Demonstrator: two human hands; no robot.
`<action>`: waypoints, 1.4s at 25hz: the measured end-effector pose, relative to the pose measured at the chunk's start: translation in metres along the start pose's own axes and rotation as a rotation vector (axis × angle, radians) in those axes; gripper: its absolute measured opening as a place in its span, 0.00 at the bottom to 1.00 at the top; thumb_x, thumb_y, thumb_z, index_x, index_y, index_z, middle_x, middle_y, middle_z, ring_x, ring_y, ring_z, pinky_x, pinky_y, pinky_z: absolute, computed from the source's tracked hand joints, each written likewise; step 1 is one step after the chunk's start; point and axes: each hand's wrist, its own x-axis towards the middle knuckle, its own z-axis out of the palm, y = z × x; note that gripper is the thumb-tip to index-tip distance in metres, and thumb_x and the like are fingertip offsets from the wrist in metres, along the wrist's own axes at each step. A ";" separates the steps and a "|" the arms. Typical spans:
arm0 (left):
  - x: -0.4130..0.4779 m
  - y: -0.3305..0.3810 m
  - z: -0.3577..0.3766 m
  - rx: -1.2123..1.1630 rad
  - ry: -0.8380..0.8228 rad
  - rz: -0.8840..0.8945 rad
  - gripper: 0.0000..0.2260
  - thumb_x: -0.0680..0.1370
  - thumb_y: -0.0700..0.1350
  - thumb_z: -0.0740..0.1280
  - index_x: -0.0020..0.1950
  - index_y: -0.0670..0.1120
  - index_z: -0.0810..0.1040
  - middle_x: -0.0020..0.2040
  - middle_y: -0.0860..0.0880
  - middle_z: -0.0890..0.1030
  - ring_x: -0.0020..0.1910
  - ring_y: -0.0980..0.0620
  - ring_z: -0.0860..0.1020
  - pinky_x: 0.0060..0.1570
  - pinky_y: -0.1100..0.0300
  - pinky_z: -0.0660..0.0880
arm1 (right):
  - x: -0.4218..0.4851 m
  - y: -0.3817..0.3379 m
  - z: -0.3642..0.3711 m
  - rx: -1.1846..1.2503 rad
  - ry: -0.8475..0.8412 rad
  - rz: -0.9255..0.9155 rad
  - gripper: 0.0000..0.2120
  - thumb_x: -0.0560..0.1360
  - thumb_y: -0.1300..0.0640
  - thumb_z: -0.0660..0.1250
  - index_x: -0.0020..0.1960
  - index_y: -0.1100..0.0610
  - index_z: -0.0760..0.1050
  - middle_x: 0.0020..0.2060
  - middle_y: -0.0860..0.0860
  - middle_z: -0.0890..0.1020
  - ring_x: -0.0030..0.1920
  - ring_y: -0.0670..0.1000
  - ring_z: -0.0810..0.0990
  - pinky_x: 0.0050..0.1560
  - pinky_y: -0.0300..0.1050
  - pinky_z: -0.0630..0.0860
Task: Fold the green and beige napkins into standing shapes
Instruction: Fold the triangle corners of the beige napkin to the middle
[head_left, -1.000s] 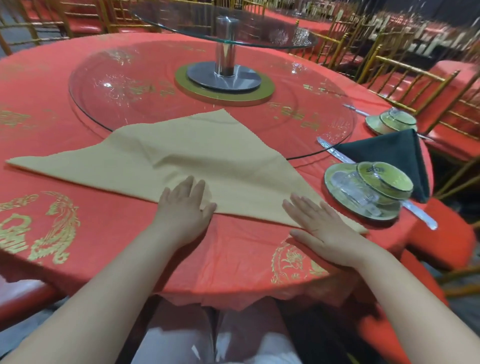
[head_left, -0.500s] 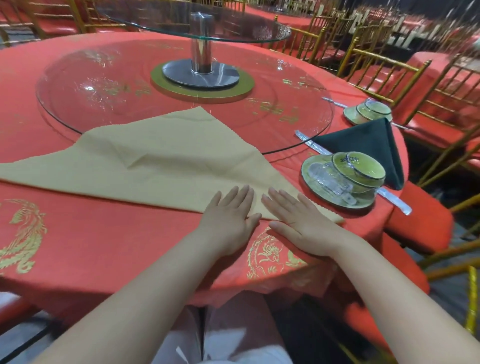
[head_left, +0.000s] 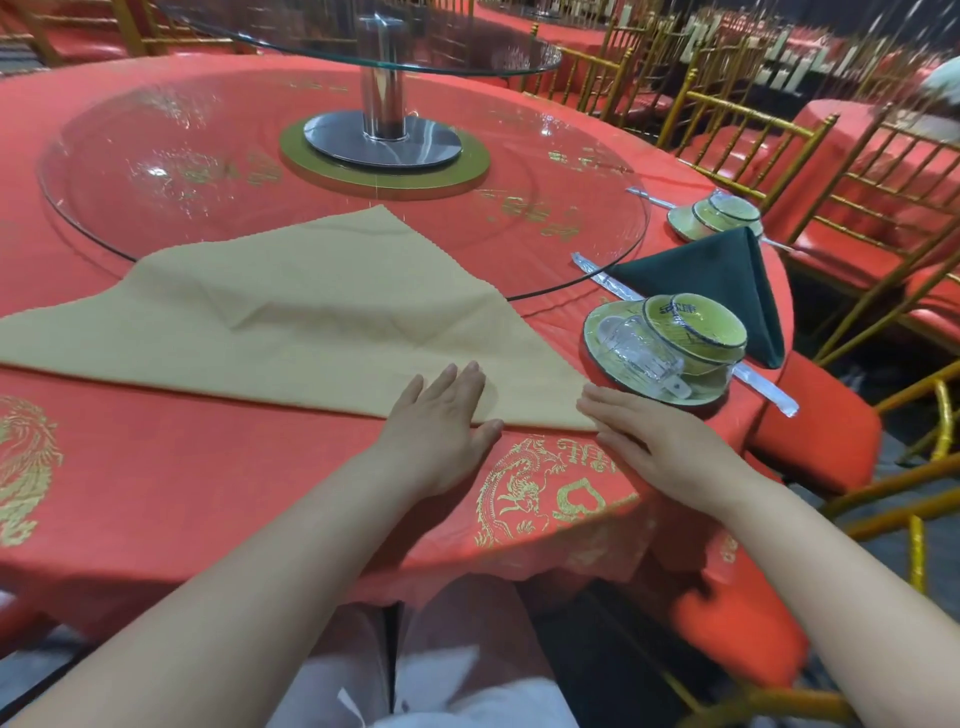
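- Left hand (head_left: 441, 415) is open, palm down, fingers straight. They press on the near edge of the beige napkin (head_left: 311, 322), with the thumb spread along that edge.
- Right hand (head_left: 660, 441) is also open and flat, fingers together. It covers the napkin's right corner, so the corner tip is hidden under it. Neither hand grips anything.
- Both forearms reach in over the near rim of the desk (head_left: 156, 493), which has a red cloth with a gold dragon motif (head_left: 519, 488) between the hands.
- Beige napkin lies flat as a wide triangle, long edge toward the person. The apex points away and overlaps the glass turntable (head_left: 130, 171). There is a soft wrinkle left of centre.
- Plastic-wrapped place setting (head_left: 670, 338) sits just beside the right fingertips: a green plate, a bowl and a glass cup on its side.
- A wrapped long utensil strip (head_left: 769, 389) runs diagonally under that plate.
- Green napkin (head_left: 727, 280) lies behind and right of the plate, folded to a triangle. It is dark green, well apart from both hands, and its left corner is near the turntable rim.
- A second wrapped setting (head_left: 717, 215) sits further back right.
- A chrome post (head_left: 384, 88) stands at the turntable centre and carries an upper glass tier.
- Gold chairs (head_left: 727, 119) with red seats ring the far side.
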 end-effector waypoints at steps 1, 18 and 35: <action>0.001 0.000 -0.001 -0.028 0.010 -0.001 0.26 0.80 0.57 0.52 0.74 0.46 0.53 0.77 0.51 0.51 0.76 0.52 0.46 0.73 0.52 0.44 | -0.003 -0.002 -0.001 -0.041 0.109 -0.005 0.16 0.77 0.48 0.60 0.63 0.49 0.75 0.62 0.43 0.76 0.62 0.42 0.74 0.61 0.41 0.72; -0.027 -0.001 -0.007 -0.221 0.186 0.147 0.14 0.79 0.44 0.55 0.62 0.48 0.73 0.61 0.48 0.78 0.62 0.46 0.73 0.58 0.52 0.70 | 0.022 -0.041 -0.101 0.702 0.251 0.217 0.05 0.69 0.64 0.72 0.39 0.55 0.81 0.30 0.45 0.82 0.35 0.41 0.79 0.40 0.32 0.74; -0.081 -0.038 -0.020 -0.391 0.326 -0.025 0.28 0.71 0.62 0.56 0.68 0.52 0.64 0.42 0.64 0.72 0.49 0.57 0.74 0.52 0.62 0.68 | 0.191 -0.069 -0.010 0.641 0.184 0.486 0.05 0.73 0.62 0.67 0.44 0.64 0.80 0.32 0.51 0.76 0.33 0.48 0.72 0.31 0.39 0.66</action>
